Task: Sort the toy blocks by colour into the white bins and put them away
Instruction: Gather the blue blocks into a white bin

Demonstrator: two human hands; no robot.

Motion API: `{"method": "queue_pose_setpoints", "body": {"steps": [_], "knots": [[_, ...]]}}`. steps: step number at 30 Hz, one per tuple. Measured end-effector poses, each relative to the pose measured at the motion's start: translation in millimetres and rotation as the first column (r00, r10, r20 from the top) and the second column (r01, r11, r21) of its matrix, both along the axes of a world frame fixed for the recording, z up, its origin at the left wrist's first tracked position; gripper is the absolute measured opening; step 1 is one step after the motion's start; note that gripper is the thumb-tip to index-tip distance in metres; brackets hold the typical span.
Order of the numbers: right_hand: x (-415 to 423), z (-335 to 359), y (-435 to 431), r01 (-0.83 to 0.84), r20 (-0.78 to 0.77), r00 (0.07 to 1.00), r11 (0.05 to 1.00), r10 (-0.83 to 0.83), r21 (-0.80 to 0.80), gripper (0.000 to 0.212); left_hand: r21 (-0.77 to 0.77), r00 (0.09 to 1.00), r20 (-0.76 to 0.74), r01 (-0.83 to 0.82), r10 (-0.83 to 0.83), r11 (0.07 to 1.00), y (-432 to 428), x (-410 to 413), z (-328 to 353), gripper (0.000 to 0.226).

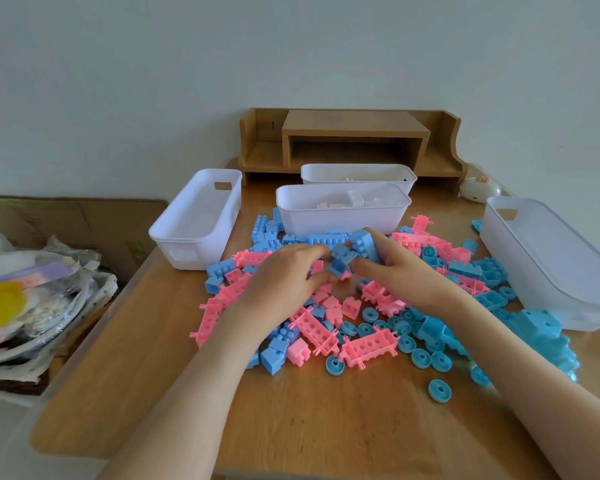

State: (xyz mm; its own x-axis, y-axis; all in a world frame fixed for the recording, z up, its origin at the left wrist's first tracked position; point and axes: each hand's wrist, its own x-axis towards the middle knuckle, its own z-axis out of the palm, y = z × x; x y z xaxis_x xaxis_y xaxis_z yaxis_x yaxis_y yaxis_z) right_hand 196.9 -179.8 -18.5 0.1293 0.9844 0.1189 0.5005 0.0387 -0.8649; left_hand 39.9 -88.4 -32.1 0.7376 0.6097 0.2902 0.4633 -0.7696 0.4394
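A pile of pink and blue toy blocks (354, 306) covers the middle of the wooden table (309, 420), with blue wheels (440, 390) scattered at its front right. My left hand (284, 275) and my right hand (395, 268) meet above the pile. Both grip joined blue blocks (355, 252): the left pinches the lower small piece, the right holds the larger studded one. A white bin (201, 223) stands left, another (343, 216) with white blocks sits behind the pile, a third (359, 174) behind that, and a fourth (548, 265) on the right.
A wooden desk shelf (350, 140) stands against the wall at the back. A small white round object (478, 190) lies at the back right. Left of the table, a box holds plastic bags and toys (32, 299).
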Motion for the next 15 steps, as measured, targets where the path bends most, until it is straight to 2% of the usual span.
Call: {"method": "queue_pose_setpoints", "body": {"steps": [4, 8, 11, 15], "knots": [[11, 14, -9, 0.057, 0.06, 0.997, 0.998, -0.056, -0.023, 0.014, -0.027, 1.0, 0.018, -0.012, 0.013, 1.0, -5, 1, 11, 0.034], [32, 26, -13, 0.2, 0.247, 0.951, 0.98, -0.189, -0.021, 0.017, 0.006, 1.0, 0.01, -0.015, 0.015, 1.0, -7, 12, 24, 0.034], [55, 35, -19, 0.327, 0.46, 0.828, 0.943, -0.321, 0.068, 0.018, 0.023, 1.0, -0.008, -0.026, 0.027, 0.999, -12, 24, 36, 0.032], [99, 42, -47, 0.524, 0.545, 0.65, 0.832, -0.529, 0.182, 0.017, 0.004, 0.998, -0.067, -0.001, 0.001, 1.0, -22, 44, 45, 0.029]]}}
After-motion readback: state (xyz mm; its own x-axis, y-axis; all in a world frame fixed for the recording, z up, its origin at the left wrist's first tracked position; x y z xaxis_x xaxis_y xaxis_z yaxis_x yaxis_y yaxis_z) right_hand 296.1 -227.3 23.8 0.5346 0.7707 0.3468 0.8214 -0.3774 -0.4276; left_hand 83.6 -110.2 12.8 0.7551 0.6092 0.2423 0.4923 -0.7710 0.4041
